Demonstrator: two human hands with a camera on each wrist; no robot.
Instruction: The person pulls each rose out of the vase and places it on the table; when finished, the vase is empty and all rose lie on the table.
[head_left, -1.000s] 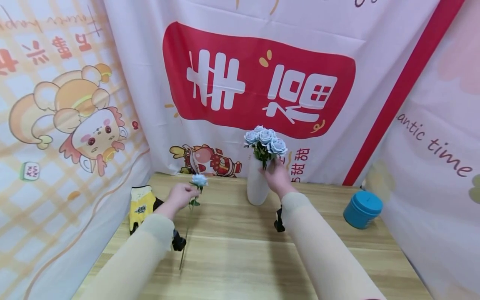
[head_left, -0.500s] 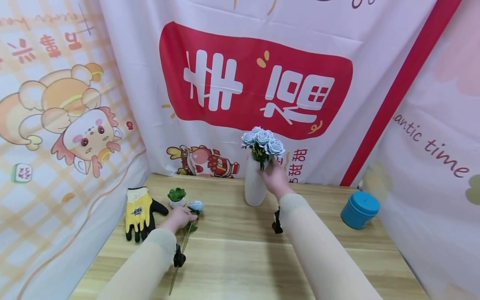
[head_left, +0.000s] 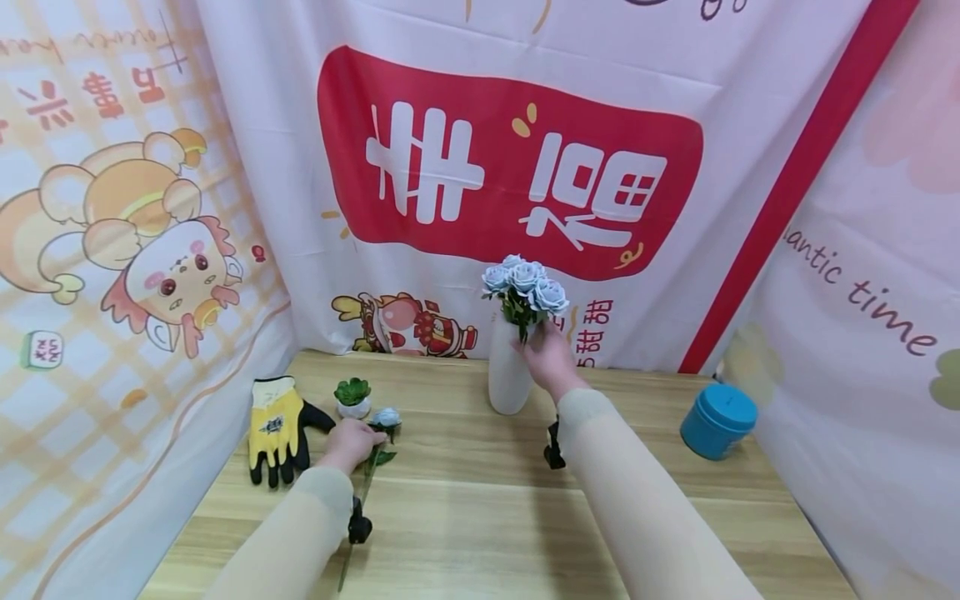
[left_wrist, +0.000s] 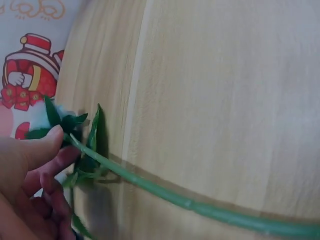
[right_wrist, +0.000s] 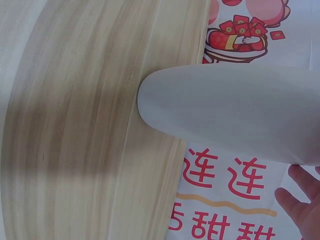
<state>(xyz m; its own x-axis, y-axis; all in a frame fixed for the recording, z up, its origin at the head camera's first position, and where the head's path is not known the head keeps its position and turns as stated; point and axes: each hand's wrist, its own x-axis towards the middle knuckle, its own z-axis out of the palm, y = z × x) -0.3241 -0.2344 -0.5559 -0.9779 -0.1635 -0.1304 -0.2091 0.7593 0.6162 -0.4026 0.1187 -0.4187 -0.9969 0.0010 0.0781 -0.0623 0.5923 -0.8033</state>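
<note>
My left hand (head_left: pixel 351 443) pinches a single pale blue rose (head_left: pixel 387 417) between thumb and fingers, just under its bloom. In the left wrist view the rose's long green stem (left_wrist: pixel 185 202) runs low along the tabletop, its shadow right beside it. A tall white vase (head_left: pixel 506 383) stands upright near the back of the table with a bunch of blue roses (head_left: pixel 525 283) at its mouth. My right hand (head_left: pixel 553 358) holds the vase near its top, below the blooms. The right wrist view shows some fingertips (right_wrist: pixel 300 175) at the vase's side; its other fingers are out of frame.
A yellow and black work glove (head_left: pixel 277 429) lies at the left, with a small potted succulent (head_left: pixel 352 398) beside the left hand. A blue lidded tub (head_left: pixel 718 421) stands at the right. Printed cloth (head_left: pixel 285 167) hangs behind the wooden table (head_left: pixel 480 508).
My left hand has lowered the single rose toward the tabletop and moved slightly left, bringing the succulent and whole glove into view. The right hand stays at the vase.
</note>
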